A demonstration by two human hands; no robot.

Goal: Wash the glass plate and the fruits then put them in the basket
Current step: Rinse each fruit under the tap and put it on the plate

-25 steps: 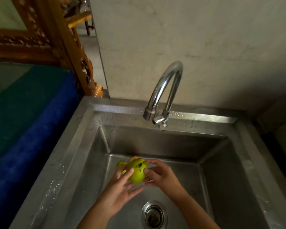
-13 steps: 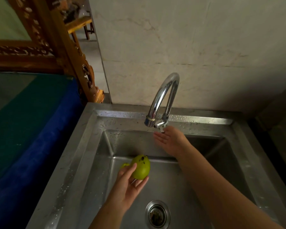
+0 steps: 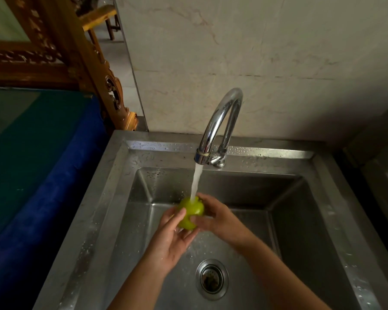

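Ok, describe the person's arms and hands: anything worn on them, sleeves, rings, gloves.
Both arms are bare from the lower edge of the picture up to the hands; no sleeve shows. The left hand and the right hand wear no gloves. No ring, watch or bracelet shows on the fingers or wrists in view. The fingers look wet, with short nails.

From my remote feed, I see two bare forearms entering the frame from below, with no sleeves, watch, rings or gloves on them. The left hand [image 3: 170,238] and right hand [image 3: 217,218] are wet, with short, unpainted fingernails.
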